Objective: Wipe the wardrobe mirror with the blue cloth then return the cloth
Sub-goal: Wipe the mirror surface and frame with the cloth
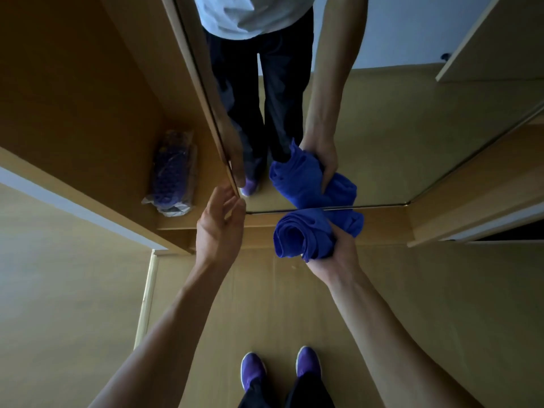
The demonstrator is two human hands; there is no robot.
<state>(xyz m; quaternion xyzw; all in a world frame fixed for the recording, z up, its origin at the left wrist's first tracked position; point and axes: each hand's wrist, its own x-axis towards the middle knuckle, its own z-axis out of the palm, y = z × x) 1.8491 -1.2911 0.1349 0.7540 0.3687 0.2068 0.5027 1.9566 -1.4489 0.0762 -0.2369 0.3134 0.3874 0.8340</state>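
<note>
Mirror [368, 136] on the wardrobe door fills the upper middle of your view. Far left, inside the open wardrobe, a plastic-wrapped bundle [172, 172] lies on the shelf [188, 213]. Next comes your left hand [219, 228], its fingers [232, 207] loosely spread and empty, the tips touching the door's edge by the mirror's lower left corner. To its right, your right hand [338, 245] has its fingers closed around the bunched blue cloth [306, 234], pressed against the mirror's bottom edge. Below, your purple shoes [307, 363] stand on the wooden floor [441, 290].
</note>
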